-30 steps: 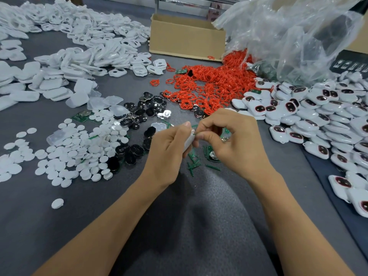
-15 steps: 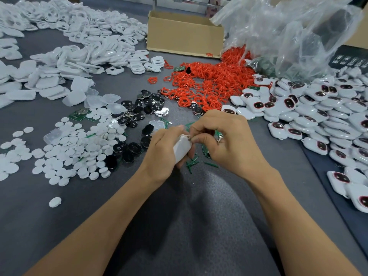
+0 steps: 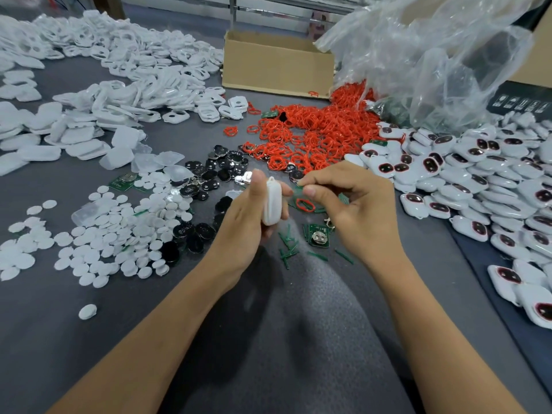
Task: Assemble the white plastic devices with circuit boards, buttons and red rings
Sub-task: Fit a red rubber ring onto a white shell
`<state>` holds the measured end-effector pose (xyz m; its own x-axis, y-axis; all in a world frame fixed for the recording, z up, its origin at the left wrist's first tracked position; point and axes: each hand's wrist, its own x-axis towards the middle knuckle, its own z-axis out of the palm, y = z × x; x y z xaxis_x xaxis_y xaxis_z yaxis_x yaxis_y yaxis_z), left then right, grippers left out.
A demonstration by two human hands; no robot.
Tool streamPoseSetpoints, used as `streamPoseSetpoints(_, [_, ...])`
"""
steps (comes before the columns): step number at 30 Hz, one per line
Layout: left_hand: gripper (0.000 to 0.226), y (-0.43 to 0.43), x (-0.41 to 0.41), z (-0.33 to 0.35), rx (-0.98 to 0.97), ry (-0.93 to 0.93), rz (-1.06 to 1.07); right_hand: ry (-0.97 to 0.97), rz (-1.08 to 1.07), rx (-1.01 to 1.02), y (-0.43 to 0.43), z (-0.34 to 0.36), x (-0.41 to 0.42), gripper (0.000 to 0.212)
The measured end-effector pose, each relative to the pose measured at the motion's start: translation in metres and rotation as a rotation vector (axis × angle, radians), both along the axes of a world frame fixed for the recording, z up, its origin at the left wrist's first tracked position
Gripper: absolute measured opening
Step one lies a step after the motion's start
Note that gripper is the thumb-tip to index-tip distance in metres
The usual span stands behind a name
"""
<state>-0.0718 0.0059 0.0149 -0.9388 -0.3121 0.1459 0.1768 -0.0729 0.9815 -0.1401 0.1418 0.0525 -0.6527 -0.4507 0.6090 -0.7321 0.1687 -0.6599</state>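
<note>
My left hand (image 3: 248, 222) grips a white plastic device shell (image 3: 271, 201) edge-on above the table's middle. Just to its right, my right hand (image 3: 355, 204) pinches something small and greenish between thumb and forefinger; a red ring (image 3: 305, 205) shows under its fingers. A green circuit board (image 3: 318, 236) with a round metal clip lies on the cloth below my right hand, among green snapped strips (image 3: 288, 249). The red ring pile (image 3: 313, 135) lies behind my hands. White round buttons (image 3: 119, 234) are spread out at the left.
Finished white devices with red-rimmed windows (image 3: 466, 186) are heaped at the right. Black and silver coin cells (image 3: 209, 180) lie left of my hands. White shell halves (image 3: 119, 85) cover the far left. A cardboard box (image 3: 277, 67) and a clear plastic bag (image 3: 433, 61) stand behind.
My hands have drawn apart. The left hand turned the white shell edge-on and upright, and the right hand moved right, off the shell, with a red ring now visible beneath it.
</note>
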Motion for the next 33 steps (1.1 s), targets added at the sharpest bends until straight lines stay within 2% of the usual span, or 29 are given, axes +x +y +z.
streamPoseSetpoints(3, [0.043, 0.003, 0.001, 0.002, 0.066, 0.016, -0.073, -0.001, -0.033, -0.020, -0.002, -0.002, 0.001, 0.021])
streamPoseSetpoints(6, [0.046, 0.003, 0.002, 0.003, 0.079, 0.010, -0.074, -0.081, -0.040, -0.066, 0.000, -0.001, 0.000, 0.022])
streamPoseSetpoints(11, [0.040, -0.001, 0.001, 0.000, 0.061, 0.067, -0.012, -0.174, 0.067, -0.003, -0.001, 0.000, 0.004, 0.017])
streamPoseSetpoints(15, [0.053, -0.003, 0.001, -0.002, 0.012, 0.053, 0.034, -0.251, 0.076, -0.018, -0.002, 0.000, 0.004, 0.010])
streamPoseSetpoints(17, [0.053, -0.001, 0.001, -0.001, -0.049, 0.046, 0.052, -0.278, 0.090, -0.026, -0.003, 0.000, 0.005, 0.009])
streamPoseSetpoints(22, [0.017, 0.000, 0.000, -0.002, -0.106, 0.080, 0.026, -0.310, 0.130, -0.021, -0.005, -0.002, 0.007, 0.012])
streamPoseSetpoints(25, [0.012, 0.000, 0.000, -0.003, -0.181, 0.098, 0.039, -0.158, 0.098, 0.016, -0.004, 0.000, 0.008, 0.011])
streamPoseSetpoints(29, [0.006, -0.003, -0.001, -0.004, -0.145, 0.085, 0.045, 0.082, 0.099, 0.083, -0.002, 0.003, 0.009, 0.011])
streamPoseSetpoints(31, [0.010, -0.003, 0.000, -0.003, -0.161, 0.103, 0.028, 0.139, 0.112, 0.121, -0.003, 0.003, 0.010, 0.011])
streamPoseSetpoints(33, [0.004, -0.002, 0.000, -0.002, -0.177, 0.109, 0.016, 0.175, 0.120, 0.153, -0.004, 0.001, 0.010, 0.010])
